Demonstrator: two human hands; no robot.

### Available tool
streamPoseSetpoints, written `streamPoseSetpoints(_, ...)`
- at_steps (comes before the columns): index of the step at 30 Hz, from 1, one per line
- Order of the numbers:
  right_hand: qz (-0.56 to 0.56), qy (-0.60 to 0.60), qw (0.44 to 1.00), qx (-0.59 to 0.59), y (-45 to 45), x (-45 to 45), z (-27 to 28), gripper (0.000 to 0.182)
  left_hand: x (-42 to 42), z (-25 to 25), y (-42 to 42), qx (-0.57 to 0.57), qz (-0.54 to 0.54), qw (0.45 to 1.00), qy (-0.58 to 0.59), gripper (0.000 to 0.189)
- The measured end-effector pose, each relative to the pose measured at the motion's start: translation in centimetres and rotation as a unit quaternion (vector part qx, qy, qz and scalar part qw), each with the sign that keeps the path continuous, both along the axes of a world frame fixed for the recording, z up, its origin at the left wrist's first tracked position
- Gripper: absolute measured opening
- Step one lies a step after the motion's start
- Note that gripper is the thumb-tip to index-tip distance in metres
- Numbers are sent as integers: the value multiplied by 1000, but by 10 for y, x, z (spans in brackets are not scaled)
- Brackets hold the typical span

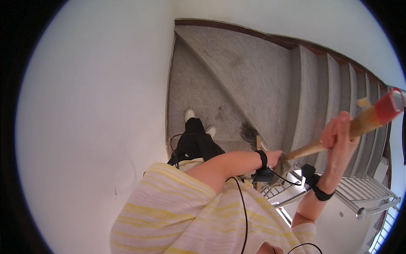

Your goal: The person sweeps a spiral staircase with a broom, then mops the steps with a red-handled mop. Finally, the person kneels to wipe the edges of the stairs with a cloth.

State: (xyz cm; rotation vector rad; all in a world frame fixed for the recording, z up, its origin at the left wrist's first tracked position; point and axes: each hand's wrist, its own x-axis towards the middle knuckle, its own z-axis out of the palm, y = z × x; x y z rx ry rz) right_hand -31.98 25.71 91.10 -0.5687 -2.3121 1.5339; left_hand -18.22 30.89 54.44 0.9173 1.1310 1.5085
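Note:
A broom with a thick wooden handle (306,150) slants across the right side of the view, its red-wrapped end (385,109) raised towards the right rim. My right hand (341,135) is closed around the upper handle, a little below the red part. Lower down, my left hand (275,158) grips beside a brownish fibrous bundle (284,166); my forearm and a wrist strap hide part of this area. Dark bristles (249,131) touch the floor near a step edge, beside a narrow wooden piece (258,142). How these parts join is hidden.
I stand on a grey concrete stair landing (193,85), split by a diagonal step edge (219,79). A flight of steps (307,85) lies to the right. A white wall (95,95) is close on my left. Metal railing (364,189) stands at lower right. Black cables (244,209) hang across me.

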Motion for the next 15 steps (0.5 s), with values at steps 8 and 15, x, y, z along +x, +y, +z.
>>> streamPoseSetpoints(8,154,58,986,-1,45,46,61,43,15,61,18,-49,-159,732,-661,25)
streamPoseSetpoints(15,266,117,956,-42,64,81,95,43,-57,116,-25,-206,26,655,-726,29)
